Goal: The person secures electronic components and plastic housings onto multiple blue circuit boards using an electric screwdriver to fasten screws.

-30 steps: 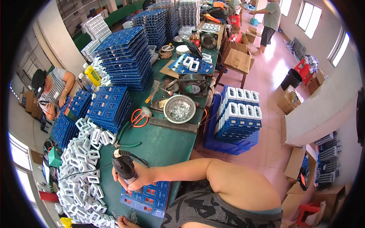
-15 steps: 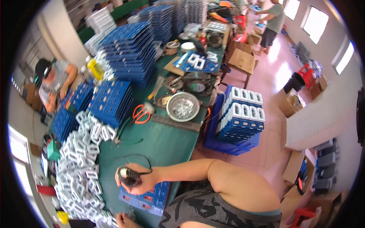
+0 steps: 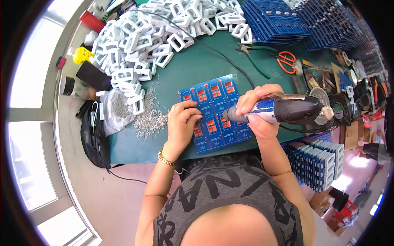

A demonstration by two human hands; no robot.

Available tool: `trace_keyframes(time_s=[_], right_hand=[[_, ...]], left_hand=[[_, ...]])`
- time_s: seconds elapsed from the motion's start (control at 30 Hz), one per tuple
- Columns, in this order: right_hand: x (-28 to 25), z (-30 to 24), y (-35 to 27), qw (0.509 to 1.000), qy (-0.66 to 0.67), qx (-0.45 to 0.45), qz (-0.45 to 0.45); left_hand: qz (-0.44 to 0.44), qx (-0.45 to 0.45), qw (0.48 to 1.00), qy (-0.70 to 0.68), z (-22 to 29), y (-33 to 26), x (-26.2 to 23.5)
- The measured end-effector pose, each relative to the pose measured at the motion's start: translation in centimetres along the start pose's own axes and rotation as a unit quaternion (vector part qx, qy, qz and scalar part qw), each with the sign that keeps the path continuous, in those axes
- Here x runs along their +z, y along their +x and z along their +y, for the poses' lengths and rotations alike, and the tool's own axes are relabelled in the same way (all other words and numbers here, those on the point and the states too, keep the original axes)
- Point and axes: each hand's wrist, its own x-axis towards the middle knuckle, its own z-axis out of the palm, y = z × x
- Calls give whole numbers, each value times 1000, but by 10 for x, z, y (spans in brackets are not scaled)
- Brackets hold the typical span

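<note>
On the green table in front of me lies a flat blue panel [image 3: 210, 142] with rows of orange-red patches. My right hand [image 3: 264, 130] is wrapped round a corded power screwdriver [image 3: 297, 108] with a blue and black body, held nearly level. Its narrow grey nose reaches over the middle of the panel; contact at the tip cannot be made out. My left hand [image 3: 182, 125] rests at the panel's left edge, fingertips pinched together; whatever they hold is too small to name. Left of that hand, small silvery screw-like pieces [image 3: 150, 123] are spread in a loose heap.
White plastic frames [image 3: 141, 41] form a big pile at the far left. Stacked blue panels [image 3: 275, 24] stand far right. Green-handled pliers [image 3: 259, 67], orange-handled scissors [image 3: 293, 58] and a metal bowl [image 3: 319, 95] lie rightward. A clear bag [image 3: 113, 117] sits left; the tool's cord [image 3: 221, 53] crosses the table.
The view has swung down and leftward over the panel. My left hand has come from near the loose pieces to the panel's edge. The screwdriver stays in my right hand.
</note>
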Motion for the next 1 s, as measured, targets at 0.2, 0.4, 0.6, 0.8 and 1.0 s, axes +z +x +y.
trace_keyframes(time_s=[0.2, 0.4, 0.6, 0.8, 1.0], right_hand=[[9, 6, 1, 1000, -3, -5, -8], [14, 10, 0, 999, -25, 0, -27], [17, 14, -2, 998, -48, -11, -36], [19, 18, -4, 999, -32, -7, -22], [18, 22, -6, 1000, -13, -2, -14]], left_hand=[[-19, 28, 998, 54, 5, -3, -2], [-25, 67, 994, 78, 6, -3, -1], [15, 82, 995, 45, 0, -6, 7], [22, 63, 996, 57, 2, -8, 6], [-23, 86, 989, 119, 3, -7, 0]])
